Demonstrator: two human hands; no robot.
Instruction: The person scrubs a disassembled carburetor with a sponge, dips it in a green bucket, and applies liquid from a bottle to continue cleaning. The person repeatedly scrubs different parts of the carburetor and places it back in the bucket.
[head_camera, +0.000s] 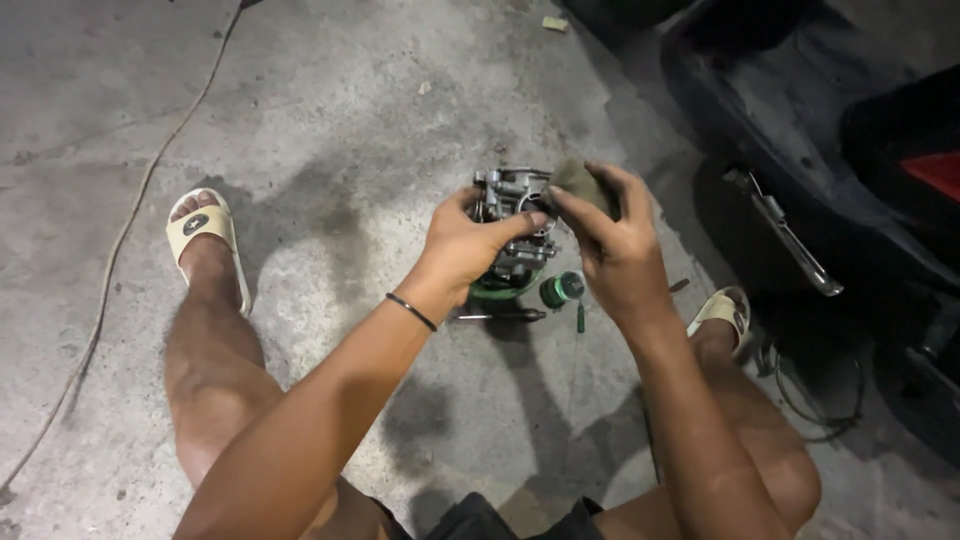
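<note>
Left hand (470, 245) clamped round a grey cast-metal carburettor body (512, 205), held up off the floor between the knees. Right hand (610, 245) closed on a folded dull-green piece of abrasive cloth or pad (582, 183), pressed against the upper right side of the metal body.

Best done, by the look of it, with the left grip kept firm and low on the casting, thumb clear of the rubbed face, and short even strokes from the right. Worth keeping the small parts below out of the falling grit.

Directly beneath the hands: a green round lid or tin (562, 289), a dark slim screwdriver (498, 316), a small green-handled tool (580, 318).

Underneath, stained grey concrete floor (330, 120); a thin cable (130, 215) trailing far left of the left hand; black scooter bodywork (800, 130) right of the right hand. Dim, patchy light.
</note>
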